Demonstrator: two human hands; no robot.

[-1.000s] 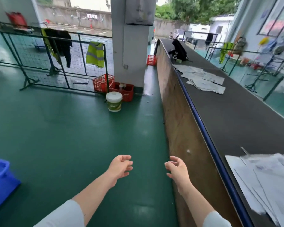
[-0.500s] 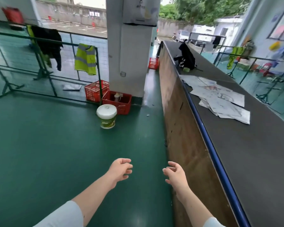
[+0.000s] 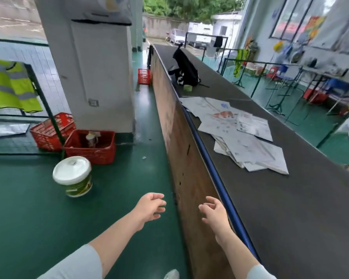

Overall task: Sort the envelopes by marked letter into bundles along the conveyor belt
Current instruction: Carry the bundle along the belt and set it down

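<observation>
A loose heap of white envelopes (image 3: pixel 238 135) lies on the dark conveyor belt (image 3: pixel 290 208) ahead of me on the right, close to its blue edge rail (image 3: pixel 214 174). My left hand (image 3: pixel 149 208) hangs over the green floor, fingers loosely curled, holding nothing. My right hand (image 3: pixel 215 214) is beside the belt's brown side panel, just short of the rail, fingers relaxed and empty. Both hands are well short of the heap.
A black backpack (image 3: pixel 186 70) and a small green object (image 3: pixel 188 88) sit farther along the belt. On the floor to my left stand a white-lidded bucket (image 3: pixel 73 176), red crates (image 3: pixel 89 146), a white pillar (image 3: pixel 101 63) and a rail with a yellow vest (image 3: pixel 10 85).
I have walked forward along the belt. The envelope heap, bucket and crates have come closer, and the nearer pile seen earlier has left the view. Both hands stay empty.
</observation>
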